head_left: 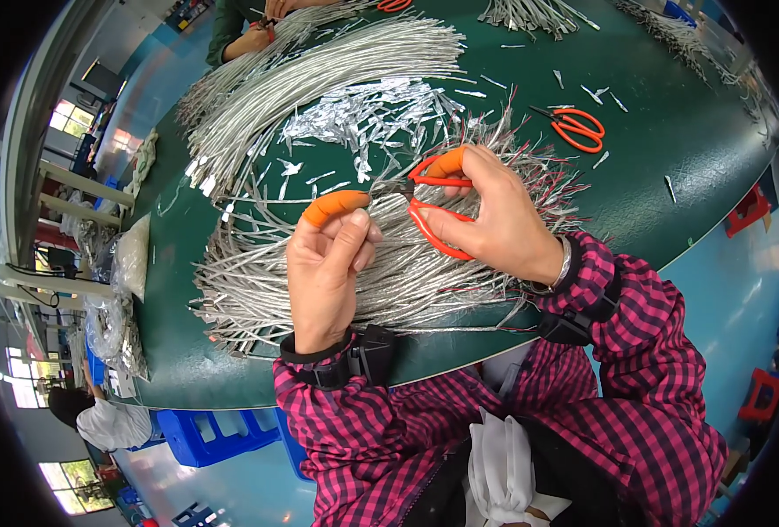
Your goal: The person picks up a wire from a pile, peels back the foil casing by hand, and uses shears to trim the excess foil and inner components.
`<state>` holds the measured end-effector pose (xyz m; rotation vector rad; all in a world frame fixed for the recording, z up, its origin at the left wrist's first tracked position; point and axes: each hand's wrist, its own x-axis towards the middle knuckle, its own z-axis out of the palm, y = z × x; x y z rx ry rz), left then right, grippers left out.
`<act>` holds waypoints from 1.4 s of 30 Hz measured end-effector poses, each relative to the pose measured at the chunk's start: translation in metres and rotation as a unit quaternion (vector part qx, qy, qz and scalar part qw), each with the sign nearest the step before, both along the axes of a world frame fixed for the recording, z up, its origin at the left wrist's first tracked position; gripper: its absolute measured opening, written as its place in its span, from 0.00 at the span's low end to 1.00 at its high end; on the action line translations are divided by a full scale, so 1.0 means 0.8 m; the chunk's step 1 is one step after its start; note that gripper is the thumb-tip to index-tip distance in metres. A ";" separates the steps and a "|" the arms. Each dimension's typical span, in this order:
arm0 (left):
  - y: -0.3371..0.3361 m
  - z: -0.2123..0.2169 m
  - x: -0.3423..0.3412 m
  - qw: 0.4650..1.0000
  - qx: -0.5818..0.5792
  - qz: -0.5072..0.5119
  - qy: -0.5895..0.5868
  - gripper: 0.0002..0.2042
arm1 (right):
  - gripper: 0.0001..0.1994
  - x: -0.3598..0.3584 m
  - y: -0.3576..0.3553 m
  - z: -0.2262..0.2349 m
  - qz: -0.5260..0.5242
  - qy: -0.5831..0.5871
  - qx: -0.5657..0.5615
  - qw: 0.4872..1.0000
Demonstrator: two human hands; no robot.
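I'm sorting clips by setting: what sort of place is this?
Likely a cable workshop: silvery cables and shiny scraps lie on a green table, and the right hand holds red-handled cutters.

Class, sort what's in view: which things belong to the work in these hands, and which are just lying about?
Seemingly in use:
- red-handled scissors, in the right hand
- silver cables beneath the hands
- orange finger wraps

Just lying about:
- unheld scissors
- foil scraps
- blue stool
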<state>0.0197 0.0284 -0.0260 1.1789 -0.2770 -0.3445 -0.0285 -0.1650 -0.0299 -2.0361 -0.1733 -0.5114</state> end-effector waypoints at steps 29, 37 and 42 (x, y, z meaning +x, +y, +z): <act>-0.029 -0.014 -0.012 0.987 0.019 0.151 -0.059 0.11 | 0.16 0.002 0.008 -0.008 -0.030 -0.020 -0.024 0.999; -0.036 -0.010 -0.017 0.981 0.031 0.170 -0.082 0.09 | 0.16 -0.001 0.005 -0.004 -0.036 -0.027 -0.037 0.998; -0.037 -0.008 -0.019 0.977 0.053 0.178 -0.101 0.09 | 0.16 -0.001 0.005 -0.003 -0.034 -0.045 -0.061 0.997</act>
